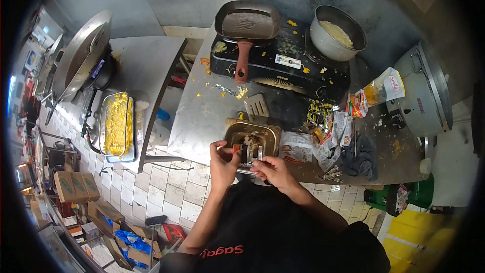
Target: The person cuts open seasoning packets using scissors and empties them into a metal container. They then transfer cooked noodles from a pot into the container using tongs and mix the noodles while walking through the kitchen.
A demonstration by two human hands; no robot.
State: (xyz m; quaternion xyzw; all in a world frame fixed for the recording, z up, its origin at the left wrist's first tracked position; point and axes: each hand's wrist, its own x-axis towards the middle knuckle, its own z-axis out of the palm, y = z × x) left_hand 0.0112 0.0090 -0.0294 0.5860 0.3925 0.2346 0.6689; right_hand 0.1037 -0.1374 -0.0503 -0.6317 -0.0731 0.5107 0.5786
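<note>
My left hand [224,166] pinches a small sachet [243,153] with orange and dark parts. It is over a rectangular metal pan [274,132] at the counter's front edge. My right hand [278,173] is closed at the sachet's silvery right side, thumb and fingers pressed together. Crumbly pale and brown matter lies inside the pan, partly behind the hands. Just beyond the pan rests a slotted spatula [257,105]. Right of the pan lie a white printed packet [297,146] and a heap of torn sachets [320,116].
A black gas stove [283,78] carries a square grill pan [247,23] and a pot [323,38] of pale food. A large lidded cooker [419,93] stands right, near a dark cloth [359,157]. On the left table are a yellow-smeared tray [117,124] and a wok [83,53].
</note>
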